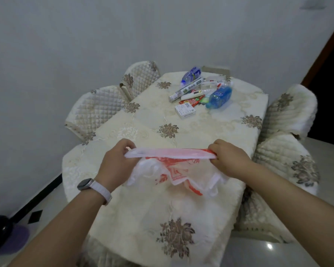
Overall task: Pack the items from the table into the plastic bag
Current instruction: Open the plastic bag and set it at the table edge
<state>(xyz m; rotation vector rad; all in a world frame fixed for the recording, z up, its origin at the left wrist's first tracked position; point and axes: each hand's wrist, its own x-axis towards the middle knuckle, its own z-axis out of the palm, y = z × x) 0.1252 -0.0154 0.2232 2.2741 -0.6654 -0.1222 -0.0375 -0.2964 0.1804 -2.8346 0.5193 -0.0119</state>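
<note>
The left hand (115,162) and right hand (228,157) each pinch one end of the bag (172,166), stretched crosswise above the surface (143,209) near its near edge, while the items (201,91) lie well apart toward the far right corner, nearer the right hand.

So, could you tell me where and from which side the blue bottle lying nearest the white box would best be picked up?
Probably around its middle, from above. The blue bottle lies on its side at the right edge of the pile, its right flank free, while snack packets crowd its left end. Both hands, left hand and right hand, now hold the plastic bag, so one must let go.
</note>
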